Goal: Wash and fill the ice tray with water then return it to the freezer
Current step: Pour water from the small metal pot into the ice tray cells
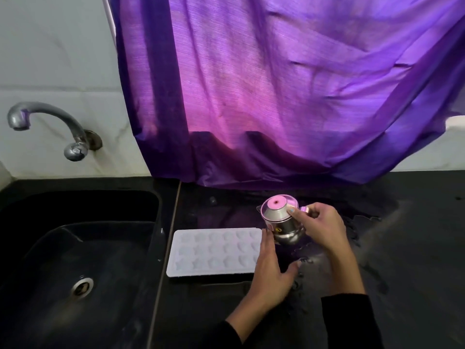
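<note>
Ice tray [214,251] lies flat on the black counter [377,248], just beside the sink [75,248] edge. Left hand [270,273] open, fingers resting on the tray's right end. Right hand [319,225] grips a steel jug [281,220], tilted toward the tray.

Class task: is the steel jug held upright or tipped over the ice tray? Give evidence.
Tipped. The right hand holds the steel jug with its mouth facing the camera, leaning toward the ice tray.
</note>
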{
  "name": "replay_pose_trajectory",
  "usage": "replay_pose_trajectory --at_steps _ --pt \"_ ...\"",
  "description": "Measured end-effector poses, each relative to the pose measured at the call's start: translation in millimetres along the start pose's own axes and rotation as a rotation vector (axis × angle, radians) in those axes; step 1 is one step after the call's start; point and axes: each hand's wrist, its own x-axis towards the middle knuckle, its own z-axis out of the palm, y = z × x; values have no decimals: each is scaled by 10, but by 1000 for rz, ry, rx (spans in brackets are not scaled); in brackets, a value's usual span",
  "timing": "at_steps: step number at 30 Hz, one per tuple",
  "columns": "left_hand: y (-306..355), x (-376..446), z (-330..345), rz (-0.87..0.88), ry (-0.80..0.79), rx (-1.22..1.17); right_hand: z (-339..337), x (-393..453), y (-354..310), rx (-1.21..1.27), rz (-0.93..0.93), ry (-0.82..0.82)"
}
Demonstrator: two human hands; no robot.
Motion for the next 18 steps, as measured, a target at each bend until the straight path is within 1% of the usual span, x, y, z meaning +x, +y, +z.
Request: replay_pose_trajectory --at_steps 3,6,12,18 --pt "-26 -73 64 -22 -3 -31 -19 -93 28 -67 18 -3" --pt "-73 -98 111 -40 -38 -41 -27 -152 39 -118 34 1" --pt "-152 -91 175 -95 -71 -41 4 -177 13 -208 73 49" --pt "-162 -64 191 -109 -90 -128 47 -181 -84 -288 78 51"
